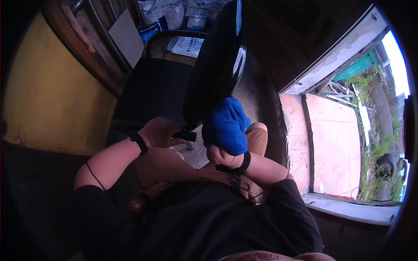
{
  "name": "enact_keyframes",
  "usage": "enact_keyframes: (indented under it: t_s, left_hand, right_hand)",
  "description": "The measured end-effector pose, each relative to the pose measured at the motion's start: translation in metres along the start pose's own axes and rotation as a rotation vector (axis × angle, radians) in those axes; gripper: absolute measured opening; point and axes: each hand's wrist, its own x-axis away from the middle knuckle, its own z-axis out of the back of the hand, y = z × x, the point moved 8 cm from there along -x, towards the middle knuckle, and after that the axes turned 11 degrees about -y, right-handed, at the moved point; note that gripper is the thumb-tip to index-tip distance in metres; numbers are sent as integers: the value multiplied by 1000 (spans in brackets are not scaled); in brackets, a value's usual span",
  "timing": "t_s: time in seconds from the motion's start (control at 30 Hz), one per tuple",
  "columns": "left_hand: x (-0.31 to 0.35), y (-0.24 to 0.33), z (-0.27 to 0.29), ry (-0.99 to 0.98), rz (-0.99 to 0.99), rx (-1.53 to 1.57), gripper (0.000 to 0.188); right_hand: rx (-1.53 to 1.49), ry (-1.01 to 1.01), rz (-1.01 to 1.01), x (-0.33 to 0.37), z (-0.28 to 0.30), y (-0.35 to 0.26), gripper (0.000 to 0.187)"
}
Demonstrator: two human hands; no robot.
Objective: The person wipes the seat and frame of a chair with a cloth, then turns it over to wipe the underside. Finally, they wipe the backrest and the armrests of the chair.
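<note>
A large, dark, rounded object point(213, 65), glossy along its right edge, stands tilted in front of me. It looks like a black pan seen nearly edge-on, but the dim light leaves its kind unsure. My left hand point(160, 131) is closed round a short black handle point(186, 135) at its lower end. In my right hand point(224, 157) a bunched blue cloth point(228, 126) is gripped, up against the lower right side of the dark object. The cloth hides most of the right fingers. Dark bands circle both wrists.
Behind the object stands a black seat point(150, 82) with a curved armrest. White printed sacks point(174, 15) are stacked at the back. A yellow panel point(56, 87) is at left; a window opening with a pale ledge point(333, 143) is at right. My knees are below the hands.
</note>
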Motion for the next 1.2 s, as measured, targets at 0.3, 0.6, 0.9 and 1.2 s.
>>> enact_keyframes:
  t_s: [0.3, 0.6, 0.9, 1.2]
  left_hand:
    - [5, -13, -15, -50, 87, 22, 42]
    - [5, -17, -26, 23, 15, -66, 39]
    - [1, -9, -5, -4, 54, -29, 36]
    - [-30, 17, -8, -81, -50, -151, 39]
  right_hand:
    - [12, -290, -37, 47, -97, 65, 39]
    - [39, -415, -274, 48, -117, 71, 14]
    - [65, 76, -143, -3, -17, 50, 17]
    - [137, 419, 263, 5, -50, 119, 47]
